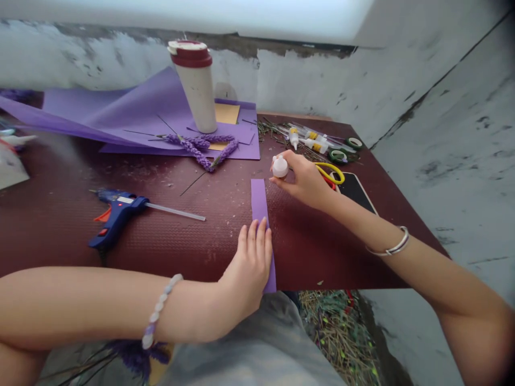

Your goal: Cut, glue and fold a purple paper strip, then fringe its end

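Note:
A narrow strip of purple paper (258, 197) lies lengthwise near the table's front edge. My left hand (251, 262) rests flat on its lower part, fingers stretched out and close together, holding nothing. Just right of the strip's far end, my right hand (303, 177) is closed around a small white glue bottle (280, 166). The bottle's round base faces me, and its nozzle is hidden. Behind that hand lie similar glue bottles (316, 145) and yellow-handled scissors (332, 172).
A blue glue gun (120, 212) with a clear stick lies at left. Farther back are a lidded cup (197, 88), purple paper sheets (116, 115) and purple flower stems bent into a heart (201, 153). Green tape rolls (338, 155) and a black phone-like slab (356, 193) lie at right.

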Demonstrator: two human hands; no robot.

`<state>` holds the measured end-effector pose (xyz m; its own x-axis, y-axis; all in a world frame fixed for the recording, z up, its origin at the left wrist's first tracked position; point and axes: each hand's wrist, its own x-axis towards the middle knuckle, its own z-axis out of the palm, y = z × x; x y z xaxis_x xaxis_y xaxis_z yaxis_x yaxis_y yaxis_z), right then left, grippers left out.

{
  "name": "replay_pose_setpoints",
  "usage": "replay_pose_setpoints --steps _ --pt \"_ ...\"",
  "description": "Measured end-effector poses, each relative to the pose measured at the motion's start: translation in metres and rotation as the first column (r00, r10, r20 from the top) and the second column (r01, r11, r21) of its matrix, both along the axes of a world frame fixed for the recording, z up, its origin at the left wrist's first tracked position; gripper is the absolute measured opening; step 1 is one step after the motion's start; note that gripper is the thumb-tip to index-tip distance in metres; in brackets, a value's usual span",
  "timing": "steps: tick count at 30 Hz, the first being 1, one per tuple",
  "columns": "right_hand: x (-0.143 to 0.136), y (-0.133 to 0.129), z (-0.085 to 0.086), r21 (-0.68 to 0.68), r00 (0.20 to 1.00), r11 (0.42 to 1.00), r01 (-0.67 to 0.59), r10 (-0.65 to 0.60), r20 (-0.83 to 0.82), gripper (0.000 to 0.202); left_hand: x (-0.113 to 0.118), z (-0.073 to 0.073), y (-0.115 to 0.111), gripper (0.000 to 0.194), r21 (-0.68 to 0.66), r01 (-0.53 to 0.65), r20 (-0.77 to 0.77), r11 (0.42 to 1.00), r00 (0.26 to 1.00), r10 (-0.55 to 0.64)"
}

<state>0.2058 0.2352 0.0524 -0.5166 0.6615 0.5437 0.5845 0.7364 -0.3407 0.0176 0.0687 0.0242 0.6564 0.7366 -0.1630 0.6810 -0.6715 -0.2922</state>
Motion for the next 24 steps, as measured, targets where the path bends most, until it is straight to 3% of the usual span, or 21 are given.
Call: replay_pose_setpoints --steps 3,5,8,11,13,15,17,21,24 --pt "-0.004 -0.005 -0.003 -0.02 0.999 0.999 0.031 -0.032 -0.027 0.022 0.001 -0.017 -0.007 0.068 0.219 0.044 0.053 0.975 0.997 -0.057" --pt "-0.007 -0.009 -0.005 -0.072 0.995 0.996 0.045 -0.051 -0.081 0.021 0.0 -0.026 -0.013 0.06 0.325 0.035 0.087 0.945 0.994 -0.067" --pt "-0.012 -0.018 -0.008 -0.241 0.984 0.97 0.04 -0.08 -0.158 0.022 -0.003 -0.031 -0.025 0.057 0.351 0.052 0.13 0.935 0.986 -0.103" --pt "-0.015 -0.03 -0.01 -0.486 0.982 0.874 -0.021 -0.074 -0.175 0.022 -0.011 -0.023 -0.041 0.055 0.358 0.101 0.163 0.928 0.972 -0.169" --pt "-0.016 -0.037 -0.011 -0.611 0.985 0.782 -0.119 0.015 -0.172 0.021 -0.018 -0.013 -0.048 0.053 0.329 0.154 0.182 0.932 0.958 -0.222" --pt "-0.016 -0.043 -0.01 -0.685 0.98 0.702 -0.194 0.109 -0.165 0.02 -0.024 -0.002 -0.049 0.048 0.31 0.224 0.205 0.924 0.933 -0.295" --pt "-0.015 -0.045 -0.01 -0.712 0.975 0.666 -0.223 0.146 -0.169 0.019 -0.029 0.007 -0.043 0.045 0.309 0.252 0.241 0.917 0.912 -0.332" --pt "-0.011 -0.043 -0.011 -0.721 0.967 0.645 -0.254 0.164 -0.194 0.022 -0.028 0.013 -0.02 0.06 0.249 0.333 0.31 0.909 0.862 -0.401" --pt "-0.01 -0.042 -0.013 -0.724 0.968 0.644 -0.249 0.171 -0.181 0.025 -0.023 0.002 -0.008 0.094 0.195 0.266 0.31 0.944 0.896 -0.317"
